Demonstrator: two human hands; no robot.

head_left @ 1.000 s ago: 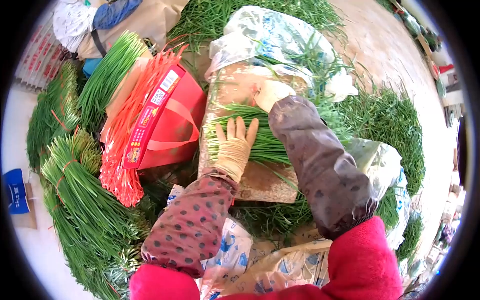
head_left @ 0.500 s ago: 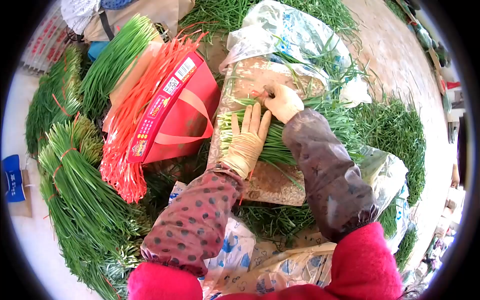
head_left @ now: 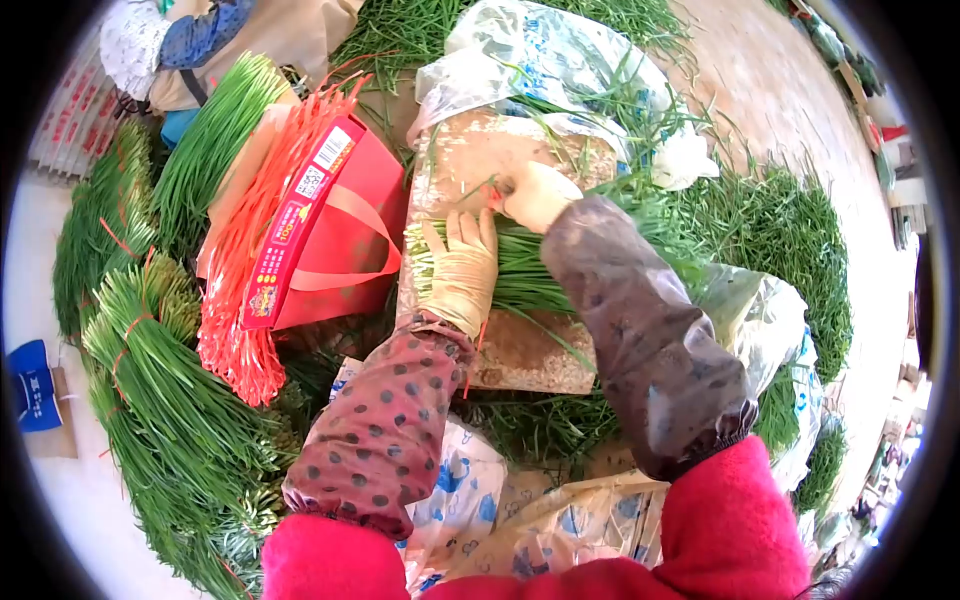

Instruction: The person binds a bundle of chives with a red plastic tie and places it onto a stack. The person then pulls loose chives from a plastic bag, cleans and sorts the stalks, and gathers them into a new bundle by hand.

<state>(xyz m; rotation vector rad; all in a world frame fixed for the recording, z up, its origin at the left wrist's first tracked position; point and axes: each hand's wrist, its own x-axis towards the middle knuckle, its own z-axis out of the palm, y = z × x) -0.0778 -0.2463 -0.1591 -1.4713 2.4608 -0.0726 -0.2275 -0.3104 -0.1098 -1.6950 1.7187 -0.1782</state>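
Note:
A bundle of garlic chives (head_left: 525, 255) lies across a worn board (head_left: 540, 350), pale stem ends to the left. My left hand (head_left: 462, 268), in a cream glove, rests flat on the stem end with its fingers stretched out and apart. Just beyond its fingertips, my gloved right hand (head_left: 542, 196) is closed in a pinch at the far side of the bundle. A bit of red plastic tie (head_left: 494, 193) shows at its fingertips. Another red strip hangs below the bundle near my left wrist. Most of the tie around the stems is hidden.
Left of the board stands a red bag (head_left: 350, 245) with many red strips (head_left: 245, 320) along it. Tied chive bundles (head_left: 180, 370) are stacked farther left. Loose greens (head_left: 775, 260) lie to the right, and clear plastic (head_left: 545, 60) covers the board's far end. Another person's sleeve (head_left: 215, 30) shows top left.
The board, bundle and both hands appear farther left and slightly higher, as the head view has shifted. My right hand still pinches the tie; my left fingers have shifted slightly on the stems.

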